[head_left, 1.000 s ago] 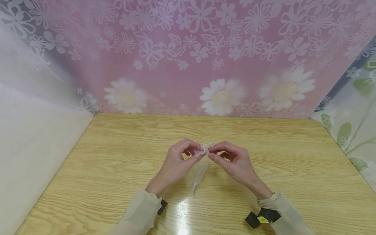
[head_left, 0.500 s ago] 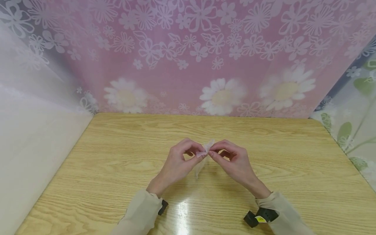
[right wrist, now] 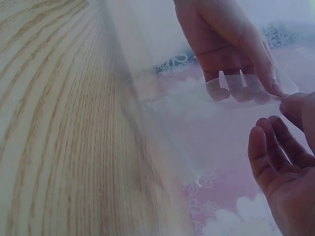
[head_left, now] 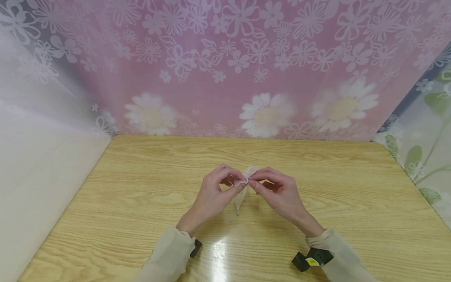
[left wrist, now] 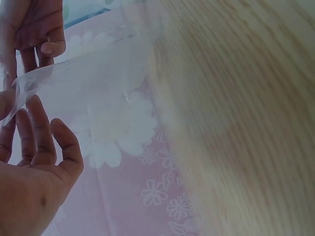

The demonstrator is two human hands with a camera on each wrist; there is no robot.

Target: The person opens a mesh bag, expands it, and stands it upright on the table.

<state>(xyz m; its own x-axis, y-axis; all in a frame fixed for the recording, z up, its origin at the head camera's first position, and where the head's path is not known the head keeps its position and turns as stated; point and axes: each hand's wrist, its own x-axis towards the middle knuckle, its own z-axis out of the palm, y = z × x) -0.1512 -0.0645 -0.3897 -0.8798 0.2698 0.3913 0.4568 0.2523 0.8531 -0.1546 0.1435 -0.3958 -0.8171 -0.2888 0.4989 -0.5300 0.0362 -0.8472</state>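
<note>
A thin, see-through plastic bag (head_left: 239,203) hangs between my hands above the wooden table, its lower corner pointing down toward me. My left hand (head_left: 215,190) pinches its top edge between thumb and forefinger. From the other side my right hand (head_left: 282,192) pinches the same edge, fingertips right beside the left ones. In the left wrist view the bag (left wrist: 93,81) spreads out flat and translucent away from the fingers, and the other fingers of the left hand (left wrist: 39,162) are loosely bent below it. The right wrist view shows the bag (right wrist: 192,128) stretching from the pinched edge.
Under the hands lies a wood-grain table (head_left: 141,219). A pink flowered curtain (head_left: 211,90) closes off the back, with a whitish sheet (head_left: 42,168) at the left and a leaf-printed one (head_left: 430,141) at the right. Black wrist straps (head_left: 321,256) show at the sleeves.
My right fingertips have come in against the left ones at the bag's edge. The bag's lower corner has lifted, and its top flap shows more above the fingers.
</note>
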